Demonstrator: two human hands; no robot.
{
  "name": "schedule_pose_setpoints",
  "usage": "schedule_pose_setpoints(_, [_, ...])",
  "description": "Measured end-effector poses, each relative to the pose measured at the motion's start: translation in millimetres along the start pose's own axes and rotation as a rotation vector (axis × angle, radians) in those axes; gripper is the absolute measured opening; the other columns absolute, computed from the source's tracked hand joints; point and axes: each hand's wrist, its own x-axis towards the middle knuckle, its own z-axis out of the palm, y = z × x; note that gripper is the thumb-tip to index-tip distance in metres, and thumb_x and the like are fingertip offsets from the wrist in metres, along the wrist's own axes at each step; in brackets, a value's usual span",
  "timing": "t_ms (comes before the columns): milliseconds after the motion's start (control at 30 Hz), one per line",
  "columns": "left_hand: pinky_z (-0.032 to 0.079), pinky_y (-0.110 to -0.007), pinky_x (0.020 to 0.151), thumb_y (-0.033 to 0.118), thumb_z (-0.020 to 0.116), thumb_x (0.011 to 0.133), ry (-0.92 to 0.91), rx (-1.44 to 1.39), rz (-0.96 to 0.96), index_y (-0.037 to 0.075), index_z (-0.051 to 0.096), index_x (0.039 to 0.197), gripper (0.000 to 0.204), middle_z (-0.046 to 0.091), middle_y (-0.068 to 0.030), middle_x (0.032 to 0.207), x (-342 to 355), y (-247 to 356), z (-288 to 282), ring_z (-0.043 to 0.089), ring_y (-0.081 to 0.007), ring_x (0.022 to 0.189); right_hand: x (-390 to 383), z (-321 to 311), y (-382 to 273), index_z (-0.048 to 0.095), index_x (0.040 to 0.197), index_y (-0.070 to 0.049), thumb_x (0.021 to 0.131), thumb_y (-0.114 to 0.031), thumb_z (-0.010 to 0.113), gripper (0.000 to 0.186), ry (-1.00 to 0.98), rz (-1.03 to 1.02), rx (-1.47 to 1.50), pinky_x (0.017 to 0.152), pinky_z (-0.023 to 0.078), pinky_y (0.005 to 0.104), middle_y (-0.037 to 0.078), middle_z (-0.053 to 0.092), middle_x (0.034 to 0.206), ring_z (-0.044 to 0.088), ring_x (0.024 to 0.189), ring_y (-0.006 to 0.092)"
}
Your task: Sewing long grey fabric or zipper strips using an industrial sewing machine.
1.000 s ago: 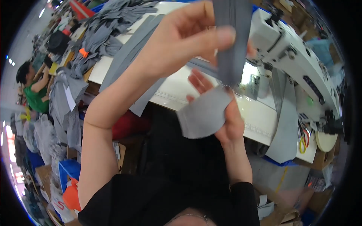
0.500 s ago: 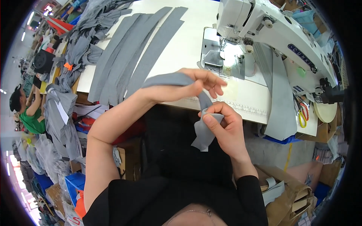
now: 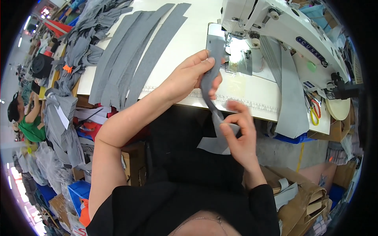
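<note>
My left hand (image 3: 195, 74) is closed around the upper part of a long grey fabric strip (image 3: 214, 76), thumb on top and fingertips showing past its right edge. The strip's upper end lies over the metal plate left of the needle area of a white sewing machine (image 3: 291, 33). Below the table edge, my right hand (image 3: 241, 135) pinches the strip's lower part between thumb and fingers; some of its fingers are blurred. The strip twists between my hands, and its loose lower end, a lighter grey, hangs over my black-clothed lap.
Several flat grey fabric strips (image 3: 136, 55) lie on the white table left of the machine, with a fabric heap (image 3: 84, 39) beyond. Grey cloth (image 3: 291, 98) drapes over the front edge. Yellow-and-red-handled scissors (image 3: 315, 112) lie at right. A person (image 3: 31, 118) in green works at far left.
My left hand has swung right and up, bringing the strip's upper end from over my wrist to the machine plate. My right hand has shifted slightly down, its upper fingers lifting.
</note>
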Motion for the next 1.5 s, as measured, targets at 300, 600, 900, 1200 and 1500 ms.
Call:
schedule_pose_setpoints(300, [0.052, -0.030, 0.086, 0.006, 0.065, 0.103, -0.055, 0.582, 0.612, 0.001, 0.072, 0.102, 0.008, 0.067, -0.0087, 0.107, -32.6, -21.0, 59.5, 0.065, -0.0163, 0.098, 32.6, -28.2, -16.3, 0.061, 0.113, -0.003, 0.105, -0.009, 0.067, 0.012, 0.430, 0.092, 0.501, 0.074, 0.042, 0.0172, 0.002, 0.064, 0.108, 0.054, 0.087, 0.0024])
schedule_pose_setpoints(600, [0.053, -0.027, 0.090, 0.007, 0.069, 0.102, 0.374, 0.070, 0.568, 0.001, 0.067, 0.105, 0.006, 0.062, -0.0069, 0.119, -20.9, -54.0, 92.2, 0.065, -0.0145, 0.108, 49.8, -22.8, -23.1, 0.058, 0.115, -0.003, 0.107, -0.011, 0.063, 0.012, 0.310, -0.038, 0.499, 0.090, 0.047, 0.0230, 0.006, 0.068, 0.117, 0.062, 0.100, 0.0081])
schedule_pose_setpoints(900, [0.050, -0.026, 0.085, 0.013, 0.068, 0.105, 0.519, 0.002, 0.511, 0.001, 0.062, 0.104, 0.014, 0.067, -0.0013, 0.096, -20.5, -52.3, 103.4, 0.058, -0.0074, 0.087, 61.7, -42.2, -30.8, 0.066, 0.113, 0.001, 0.102, -0.018, 0.073, 0.023, 0.195, 0.076, 0.325, 0.076, 0.048, 0.0212, 0.003, 0.070, 0.099, 0.061, 0.086, 0.0055])
schedule_pose_setpoints(1200, [0.054, -0.024, 0.081, 0.006, 0.075, 0.098, 0.458, -0.074, 0.585, -0.003, 0.067, 0.119, 0.024, 0.072, -0.0058, 0.103, -16.0, -40.1, 106.9, 0.067, -0.0088, 0.093, 78.4, -62.5, -40.2, 0.074, 0.102, 0.002, 0.099, -0.016, 0.075, 0.018, -0.003, 0.137, 0.109, 0.076, 0.047, 0.0246, 0.002, 0.071, 0.091, 0.061, 0.086, 0.0072])
schedule_pose_setpoints(1500, [0.058, -0.025, 0.080, 0.000, 0.079, 0.093, 0.382, -0.100, 0.402, -0.002, 0.075, 0.105, 0.012, 0.076, -0.0055, 0.098, -3.5, -45.7, 87.7, 0.070, -0.0103, 0.087, 83.7, -62.3, -23.1, 0.074, 0.100, 0.000, 0.094, -0.017, 0.078, 0.019, 0.062, -0.008, -0.066, 0.081, 0.047, 0.0332, 0.008, 0.072, 0.089, 0.063, 0.088, 0.0212])
